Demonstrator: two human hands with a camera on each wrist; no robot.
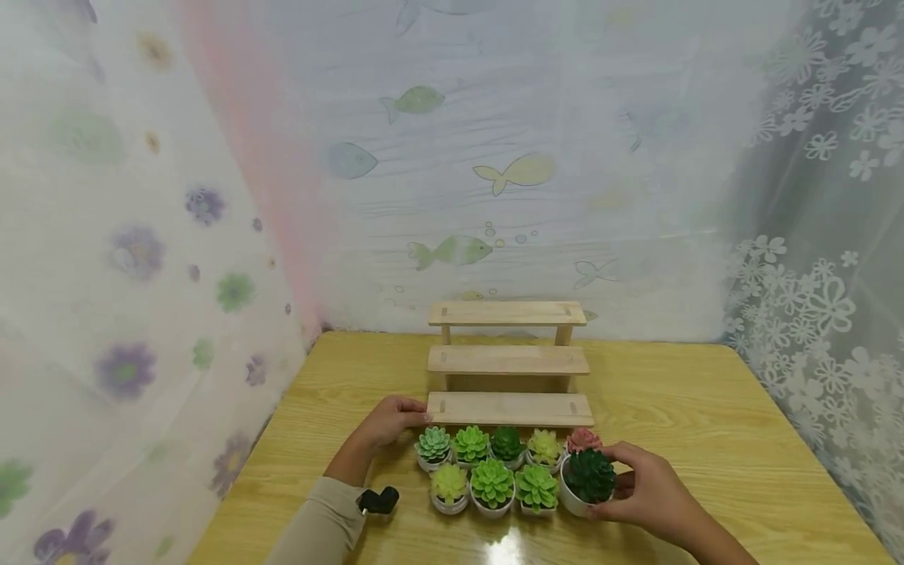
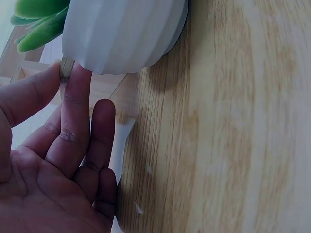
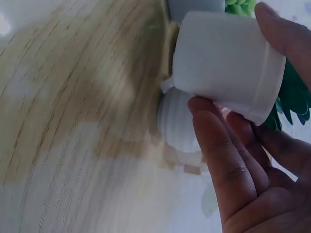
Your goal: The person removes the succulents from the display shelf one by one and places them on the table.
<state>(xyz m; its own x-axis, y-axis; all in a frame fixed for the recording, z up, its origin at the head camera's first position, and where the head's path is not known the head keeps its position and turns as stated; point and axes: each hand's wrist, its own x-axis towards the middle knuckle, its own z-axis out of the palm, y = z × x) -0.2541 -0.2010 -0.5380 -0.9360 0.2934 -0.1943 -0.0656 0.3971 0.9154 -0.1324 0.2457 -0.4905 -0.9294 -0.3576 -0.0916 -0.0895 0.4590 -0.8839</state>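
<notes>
A three-step wooden shelf stand (image 1: pixel 508 360) is on the table behind two rows of potted succulents. My left hand (image 1: pixel 391 421) pinches the left end of its lowest board between thumb and finger; the left wrist view shows the board's edge (image 2: pixel 66 70) there. Just beside those fingers is a white ribbed pot (image 2: pixel 124 34). With thumb and fingers, my right hand (image 1: pixel 653 490) grips a smooth white pot (image 3: pixel 223 63) holding a dark green succulent (image 1: pixel 591 475), at the front row's right end. Whether this pot's base touches the table, I cannot tell.
Several light green and yellow succulents (image 1: pixel 492 483) stand close together, with a pink one (image 1: pixel 584 439) at the back row's right end. A small black object (image 1: pixel 378 500) is by the left sleeve. Patterned curtains (image 1: pixel 452 173) enclose the wooden table (image 1: pixel 706 431).
</notes>
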